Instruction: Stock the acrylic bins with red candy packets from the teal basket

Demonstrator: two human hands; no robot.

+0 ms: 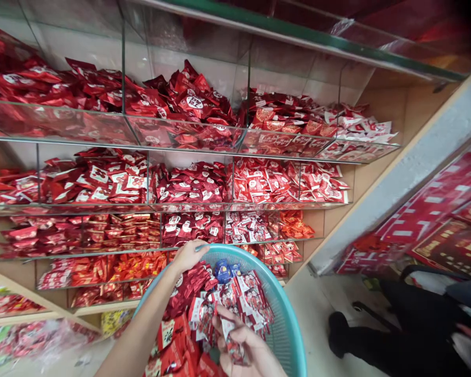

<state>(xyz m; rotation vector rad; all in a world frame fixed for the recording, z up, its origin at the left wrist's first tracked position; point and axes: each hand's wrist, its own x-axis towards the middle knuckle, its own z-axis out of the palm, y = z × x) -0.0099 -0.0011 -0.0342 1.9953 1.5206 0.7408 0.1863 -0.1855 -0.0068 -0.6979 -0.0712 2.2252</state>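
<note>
Left fingers [200, 248]: I saw the left hand [187, 256] curled around the far rim of the teal plastic basket [292, 314], fingers close together.
Right fingers [241, 333]: I made out the right hand [251, 345] pinching a small red-and-white packet [228, 330] above the basket's contents.
Clear plastic bag [57, 335]: it lay low on the far left, by more wrapped packets.
Glass-fronted shelves [188, 207]: they ran across my head view in tiers, their divided compartments piled with mostly red packets; orange ones [296, 224] sat lower down.
Inside the basket, left: I had bright red packets [176, 345] near the camera and dark red ones [188, 285] beyond them.
Inside the basket, middle and right: blue packets [224, 271] sat near the far rim, just behind a heap of red-and-white packets [253, 298].
Pale floor [312, 298]: it showed to the right of the basket.
Person in black trousers [408, 324]: their dark shoe [337, 330] rested on that floor.
Red printed packaging [427, 204]: it stood at far right, blurred.
</note>
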